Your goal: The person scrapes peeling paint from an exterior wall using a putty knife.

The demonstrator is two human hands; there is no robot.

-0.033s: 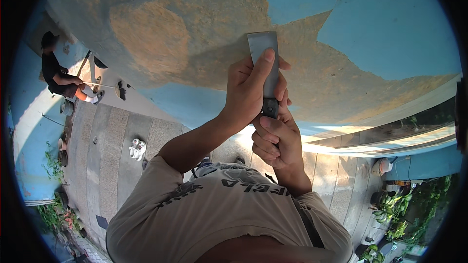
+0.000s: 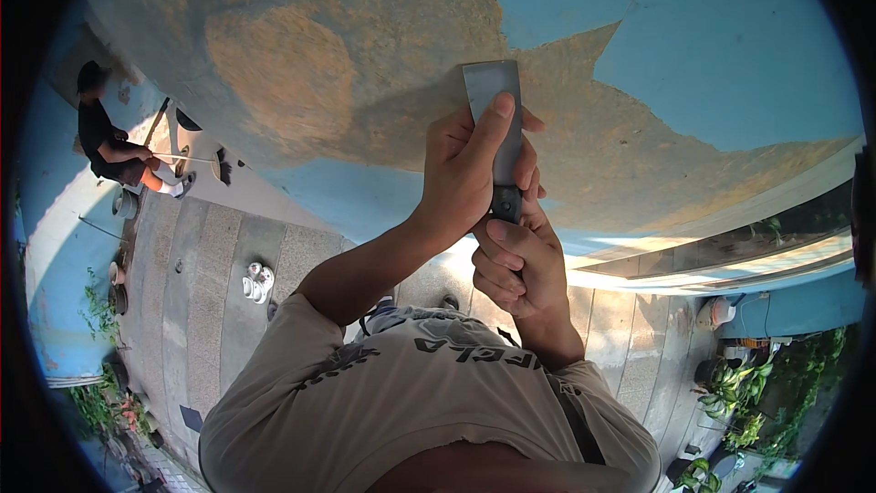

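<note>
Both of my hands are on a scraper (image 2: 504,148) with a broad metal blade and a black handle. My left hand (image 2: 461,169) grips the blade, its thumb lying flat along the metal. Below it, my right hand (image 2: 522,267) is wrapped round the handle. The blade points away from me, in front of a blue wall (image 2: 721,46). Around the blade's tip the wall shows a large bare brown-grey patch (image 2: 401,46) with ragged paint edges. Whether the blade touches the wall, I cannot tell.
At the far left another person (image 2: 114,141) holds a long-handled broom (image 2: 222,167). A small pair of white objects (image 2: 258,283) lies on the paved floor (image 2: 205,265). Potted plants (image 2: 735,383) stand at the right, with more greenery (image 2: 96,306) at the left. A ledge (image 2: 721,251) runs along the right.
The other person's broom has shifted very slightly to the left. My hands and the scraper have not visibly moved.
</note>
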